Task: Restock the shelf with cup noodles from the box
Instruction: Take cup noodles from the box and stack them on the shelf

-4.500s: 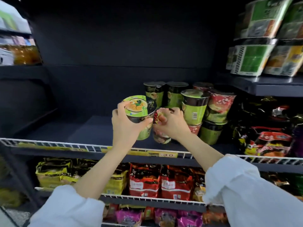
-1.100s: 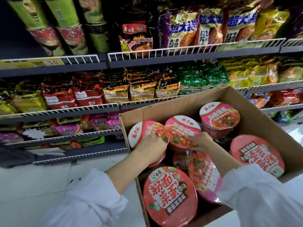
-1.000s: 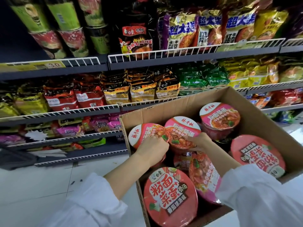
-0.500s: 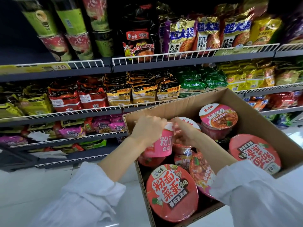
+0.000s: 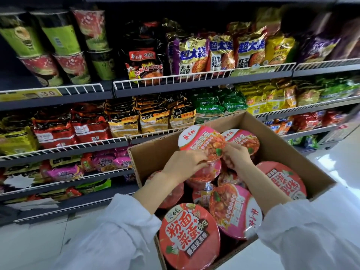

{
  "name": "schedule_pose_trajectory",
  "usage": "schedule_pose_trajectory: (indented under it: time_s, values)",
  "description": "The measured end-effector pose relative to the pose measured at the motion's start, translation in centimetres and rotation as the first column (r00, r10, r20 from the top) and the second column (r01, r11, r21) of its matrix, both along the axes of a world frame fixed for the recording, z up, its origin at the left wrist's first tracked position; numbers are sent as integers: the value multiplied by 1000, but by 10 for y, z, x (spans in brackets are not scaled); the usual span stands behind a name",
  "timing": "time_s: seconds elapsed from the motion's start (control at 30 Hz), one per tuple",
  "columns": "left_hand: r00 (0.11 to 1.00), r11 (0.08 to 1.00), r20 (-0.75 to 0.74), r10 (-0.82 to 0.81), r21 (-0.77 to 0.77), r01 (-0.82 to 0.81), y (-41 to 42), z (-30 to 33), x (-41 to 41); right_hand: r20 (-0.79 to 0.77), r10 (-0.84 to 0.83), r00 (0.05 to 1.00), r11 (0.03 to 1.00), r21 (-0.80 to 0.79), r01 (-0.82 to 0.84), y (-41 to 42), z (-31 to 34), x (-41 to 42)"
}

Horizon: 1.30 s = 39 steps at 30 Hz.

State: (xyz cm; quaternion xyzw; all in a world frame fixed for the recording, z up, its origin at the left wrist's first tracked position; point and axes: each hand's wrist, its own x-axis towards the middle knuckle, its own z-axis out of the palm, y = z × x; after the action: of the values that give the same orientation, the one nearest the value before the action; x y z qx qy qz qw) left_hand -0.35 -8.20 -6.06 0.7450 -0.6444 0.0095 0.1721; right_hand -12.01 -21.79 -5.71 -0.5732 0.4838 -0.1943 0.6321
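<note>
Both hands grasp one pink-lidded noodle bowl (image 5: 201, 142) above the cardboard box (image 5: 153, 154): left hand (image 5: 183, 164) under its near rim, right hand (image 5: 236, 155) at its right edge. About seven more bowls lie below and around them. The nearest lid (image 5: 189, 236) reads "粉面菜蛋". Up left, the shelf (image 5: 56, 98) tag reads "3.0".
</note>
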Motion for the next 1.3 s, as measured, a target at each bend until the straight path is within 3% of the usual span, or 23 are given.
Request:
schedule_pose_trajectory:
  time_s: [0.07, 0.13, 0.17, 0.23, 0.3, 0.33, 0.4, 0.47, 0.7, 0.83, 1.17, 1.3]
  values:
    - [964, 988, -226, 138, -43, -151, 5, -11, 6, -6, -53, 999, 996, 68, 53, -1, -8, -5]
    - [849, 890, -440, 293, -200, -410, 5, -18, 12, -22, -29, 999, 992, 119, 32, -4, -9, -4]
    - [747, 816, -546, 380, -181, -548, 3, -23, 17, -32, -13, 999, 990, 141, 18, -6, -10, -2]
    - [453, 728, -735, 505, 80, -681, -1, -25, 21, -49, 20, 999, 978, 206, -9, -7, -12, 2]
    - [132, 734, -829, 544, 393, -554, -7, -20, 19, -22, 86, 996, 954, 289, -76, -3, -12, 6]
    - [-3, 750, -844, 537, 480, -455, -9, -16, 17, 8, 110, 994, 937, 333, -106, -2, -16, 9]
    - [-156, 797, -850, 504, 527, -295, -14, -9, 13, 33, 118, 992, 918, 378, -121, 0, -21, 13]
    - [-224, 826, -857, 464, 510, -239, -18, -3, 10, 43, 102, 994, 923, 369, -111, 1, -20, 14]
    - [-136, 846, -889, 438, 459, -273, -8, 10, 7, -19, 30, 999, 960, 280, -24, 15, 4, 5]
    - [14, 860, -913, 409, 380, -340, 1, 42, 5, 56, 2, 998, 985, 171, -11, 31, 36, 3]
    - [216, 891, -974, 73, -34, -453, 100, 152, 46, 224, 62, 973, 992, -122, -35, 130, 148, 51]
    - [204, 855, -979, 29, -81, -512, 175, 183, 81, 259, 135, 956, 983, -160, -95, 199, 172, 96]
